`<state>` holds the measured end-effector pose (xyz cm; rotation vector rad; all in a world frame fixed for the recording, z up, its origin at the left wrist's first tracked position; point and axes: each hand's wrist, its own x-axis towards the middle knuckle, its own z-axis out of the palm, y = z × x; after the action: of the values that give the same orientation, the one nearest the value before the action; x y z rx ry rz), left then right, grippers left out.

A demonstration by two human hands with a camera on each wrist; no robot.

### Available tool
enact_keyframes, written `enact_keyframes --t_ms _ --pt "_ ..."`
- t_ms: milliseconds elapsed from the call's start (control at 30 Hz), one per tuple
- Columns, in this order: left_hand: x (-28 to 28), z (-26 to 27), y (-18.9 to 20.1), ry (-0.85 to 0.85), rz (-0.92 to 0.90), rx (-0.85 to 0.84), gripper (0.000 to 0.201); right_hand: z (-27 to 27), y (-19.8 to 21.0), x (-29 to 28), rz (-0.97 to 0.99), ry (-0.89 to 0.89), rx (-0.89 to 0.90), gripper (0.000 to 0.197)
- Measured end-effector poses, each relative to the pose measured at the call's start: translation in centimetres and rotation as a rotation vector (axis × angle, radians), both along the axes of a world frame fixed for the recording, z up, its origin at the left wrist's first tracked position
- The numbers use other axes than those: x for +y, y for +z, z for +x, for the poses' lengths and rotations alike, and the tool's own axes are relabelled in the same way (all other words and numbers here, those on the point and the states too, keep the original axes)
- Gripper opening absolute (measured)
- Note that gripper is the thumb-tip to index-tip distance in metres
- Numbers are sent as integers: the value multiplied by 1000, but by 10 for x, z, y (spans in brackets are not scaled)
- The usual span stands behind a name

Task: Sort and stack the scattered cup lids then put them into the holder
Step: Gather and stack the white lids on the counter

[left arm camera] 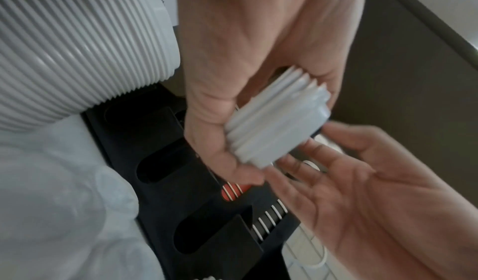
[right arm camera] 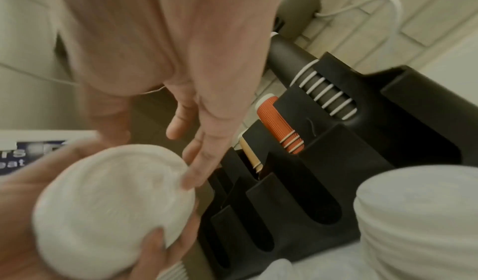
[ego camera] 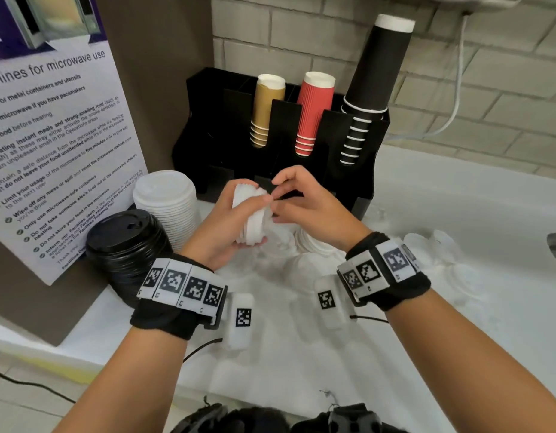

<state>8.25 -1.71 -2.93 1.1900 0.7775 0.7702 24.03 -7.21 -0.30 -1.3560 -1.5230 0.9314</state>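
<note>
Head view: left hand is gripping a short stack of small white lids on edge, fingers and thumb curled round its rim, above the counter just in front of the black holder. Right hand is reaching in from the right with nothing in it, fingers mostly straight and apart, fingertips touching the outer face of the stack; left wrist view is showing the lid rims slightly uneven, so this reads as squaring-up of the stack, mid-sort. Larger white stack and black stack are standing on the left near the poster, already built. Loose white lids are lying on the counter under and right of the hands, some hard to separate from the white surface. Holder's upper slots are carrying gold cups, red cups and black cups; lower front slots appear empty. Judgement: stacking step is in hand, loading not yet begun. Next move is calling for either pressing the lids flush and adding matching loose ones, or turning the stack to line up with a low slot of fitting width. Risk: a loosely nested lid slipping off the tilted stack.
</note>
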Motion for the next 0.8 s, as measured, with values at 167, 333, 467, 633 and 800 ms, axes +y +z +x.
enact_keyframes --t_ms 167,333,467,633,800 --pt "-4 4 4 13 -37 -86 52 -6 -12 -6 80 38 -9 58" --pt "-3 1 4 -80 -41 -74 68 4 -8 -6 55 63 10 58" --pt "-7 6 6 -40 -30 -107 64 3 -7 -6 76 61 17 58" --pt "-11 11 7 2 -31 -151 59 0 -9 -5 104 41 33 59" --pt "-9 8 8 -5 -42 -142 58 -3 -7 -3 110 61 43 58"
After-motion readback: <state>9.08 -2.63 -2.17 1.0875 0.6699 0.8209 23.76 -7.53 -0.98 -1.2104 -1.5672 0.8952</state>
